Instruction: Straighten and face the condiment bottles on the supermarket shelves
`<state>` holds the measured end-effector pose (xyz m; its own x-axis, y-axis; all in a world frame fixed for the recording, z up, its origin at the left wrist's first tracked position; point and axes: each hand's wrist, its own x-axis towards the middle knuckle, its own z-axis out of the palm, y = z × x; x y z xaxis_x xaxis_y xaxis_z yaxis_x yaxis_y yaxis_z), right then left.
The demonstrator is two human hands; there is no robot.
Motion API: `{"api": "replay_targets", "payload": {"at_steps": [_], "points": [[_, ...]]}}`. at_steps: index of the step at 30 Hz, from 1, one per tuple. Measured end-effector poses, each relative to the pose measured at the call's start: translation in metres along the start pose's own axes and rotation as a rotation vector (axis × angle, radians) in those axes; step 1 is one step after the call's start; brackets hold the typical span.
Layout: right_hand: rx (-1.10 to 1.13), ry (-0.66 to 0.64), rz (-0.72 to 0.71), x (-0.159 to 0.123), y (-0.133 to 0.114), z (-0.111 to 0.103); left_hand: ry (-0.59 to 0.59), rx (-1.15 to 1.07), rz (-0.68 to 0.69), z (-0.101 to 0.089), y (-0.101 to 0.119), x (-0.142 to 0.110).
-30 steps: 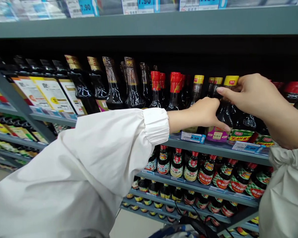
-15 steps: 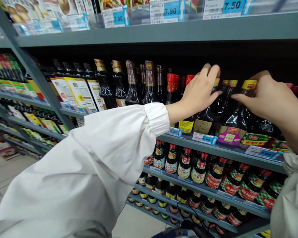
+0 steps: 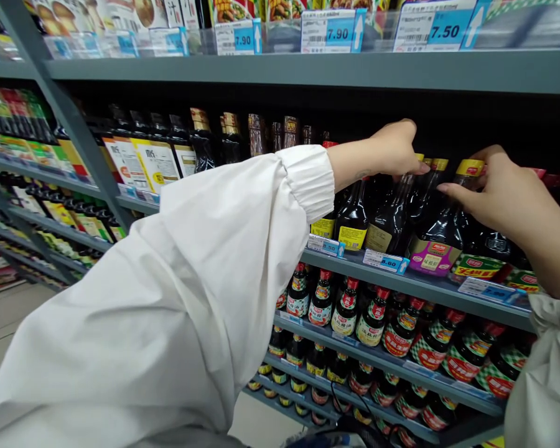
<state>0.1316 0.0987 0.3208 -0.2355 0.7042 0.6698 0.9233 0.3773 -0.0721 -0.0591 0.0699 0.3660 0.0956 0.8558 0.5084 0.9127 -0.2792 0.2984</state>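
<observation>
- Store shelves (image 3: 280, 70) were crowded with bottles (image 3: 351, 236).
- Up front, the purple-labelled bottle (image 3: 432, 256) was ringed by the right hand (image 3: 506, 193); tightness could not be told.
- Near a yellow cap (image 3: 419, 157), the left hand's (image 3: 396, 149) grip was hidden.
- Gentle, upright handling seemed needed.

The bottle with the purple label (image 3: 442, 225) looks like smooth, dark glass or hard plastic; from this view it is difficult to say which. Its surface is glossy and gives bright reflections. The purple label (image 3: 429, 256) is thin and printed, with a slight shine, and the yellow cap (image 3: 470, 167) appears to be smooth plastic. The shelf edge (image 3: 280, 70) resembles painted metal, grey and rather matt. Along it, the price tags (image 3: 333, 32) are of printed paper, near a clear plastic strip (image 3: 284, 42). The white sleeve (image 3: 182, 274) is matt woven cloth, softly creased, with a gathered cuff (image 3: 310, 180).
</observation>
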Motion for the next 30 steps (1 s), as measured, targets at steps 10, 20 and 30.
{"api": "replay_targets", "payload": {"at_steps": [10,20,30], "points": [[0.008,-0.069,-0.021,0.013,0.007,-0.008,0.039,-0.113,0.161,0.008,-0.023,0.006],[-0.029,-0.045,-0.056,0.009,0.001,-0.007,0.463,-0.263,0.155,0.049,-0.016,-0.042],[0.197,0.23,-0.639,-0.034,-0.018,0.017,0.653,-0.226,0.107,0.076,-0.006,-0.048]]}}
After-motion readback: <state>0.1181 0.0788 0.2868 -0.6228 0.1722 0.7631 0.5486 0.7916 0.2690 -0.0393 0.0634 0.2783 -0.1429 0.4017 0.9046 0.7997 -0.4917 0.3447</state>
